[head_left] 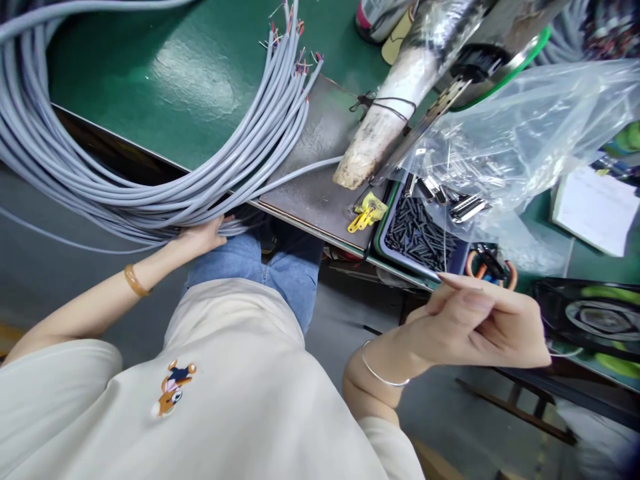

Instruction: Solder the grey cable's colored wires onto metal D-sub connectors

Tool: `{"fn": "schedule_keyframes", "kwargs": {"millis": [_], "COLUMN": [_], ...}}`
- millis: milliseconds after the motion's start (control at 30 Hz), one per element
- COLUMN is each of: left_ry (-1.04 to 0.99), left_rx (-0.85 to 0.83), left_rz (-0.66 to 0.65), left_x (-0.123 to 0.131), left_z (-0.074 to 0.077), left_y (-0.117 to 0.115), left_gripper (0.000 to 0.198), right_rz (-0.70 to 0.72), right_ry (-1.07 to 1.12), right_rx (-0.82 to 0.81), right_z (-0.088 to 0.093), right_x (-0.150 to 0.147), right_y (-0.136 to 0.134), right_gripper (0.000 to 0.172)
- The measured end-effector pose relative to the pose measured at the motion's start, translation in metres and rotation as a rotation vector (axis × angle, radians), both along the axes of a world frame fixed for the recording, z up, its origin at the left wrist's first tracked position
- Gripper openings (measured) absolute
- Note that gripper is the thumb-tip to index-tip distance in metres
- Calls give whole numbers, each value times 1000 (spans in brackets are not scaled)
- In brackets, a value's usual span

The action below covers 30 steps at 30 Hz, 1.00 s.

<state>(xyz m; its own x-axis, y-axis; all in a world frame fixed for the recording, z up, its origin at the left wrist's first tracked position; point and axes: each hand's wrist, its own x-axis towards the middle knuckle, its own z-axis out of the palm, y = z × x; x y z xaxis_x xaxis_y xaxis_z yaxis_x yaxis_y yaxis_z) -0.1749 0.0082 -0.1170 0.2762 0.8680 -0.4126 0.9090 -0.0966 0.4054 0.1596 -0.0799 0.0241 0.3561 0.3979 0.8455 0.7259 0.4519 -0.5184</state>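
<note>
A thick bundle of grey cables hangs in a curve over the bench edge, its stripped ends showing thin coloured wires. My left hand is closed on the lower cables of this bundle, just above my lap; most of its fingers are hidden behind them. My right hand is raised in front of the bench edge, thumb pressed against curled fingers. Whatever it may hold is hidden. Close to it are a tray of small black pieces and orange-handled pliers.
A white wrapped post slants across the bench. Beside it lie a yellow tag-like piece and a clear plastic bag with metal connectors. Farther right are a white paper pad and a black fan-like object.
</note>
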Motion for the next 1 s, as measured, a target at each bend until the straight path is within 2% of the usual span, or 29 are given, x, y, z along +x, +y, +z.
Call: {"fn": "schedule_keyframes", "kwargs": {"millis": [100, 200, 300, 367, 433, 500, 567, 667, 733, 767, 833, 900, 1000], "left_ry": [109, 159, 195, 132, -23, -227, -491, -881, -1123, -1266, -1465, -1530, -1526], "left_rx": [-16, -9, -56, -57, 8, 66, 6, -265, -326, -321, -451, -564, -494], "left_rz": [-49, -160, -251, -231, -149, -73, -67, -31, 117, 217, 365, 437, 495], "left_x": [0, -6, -14, -17, -12, 3, 26, 66, 91, 102, 120, 133, 145], "left_z": [11, 17, 13, 9, 11, 26, 54, 108, 135, 144, 148, 140, 125], "left_y": [-20, -31, -35, -36, -38, -44, -52, -59, -56, -53, -44, -34, -27], "left_gripper": [43, 37, 35, 46, 56, 45, 30, 21, 12, 12, 14, 13, 15], "right_rz": [-28, -52, -35, -11, 5, 5, -17, -19, 41, 66, 85, 85, 100], "right_ry": [-19, -33, -12, -10, -11, -7, 17, 68, 60, 55, 46, 47, 27], "right_rx": [-45, -90, -90, -70, -52, -41, -14, 85, 148, 172, 197, 151, -75], "right_z": [-2, -2, -3, -4, -4, -4, -1, 5, 9, 10, 11, 8, 1], "right_x": [3, 6, 8, 9, 10, 9, 5, -2, -8, -11, -15, -17, -16], "right_y": [-1, -4, -5, -5, -4, -3, 1, 10, 15, 17, 15, 8, -5], "right_gripper": [35, 37, 33, 30, 27, 26, 27, 28, 25, 23, 19, 16, 14]}}
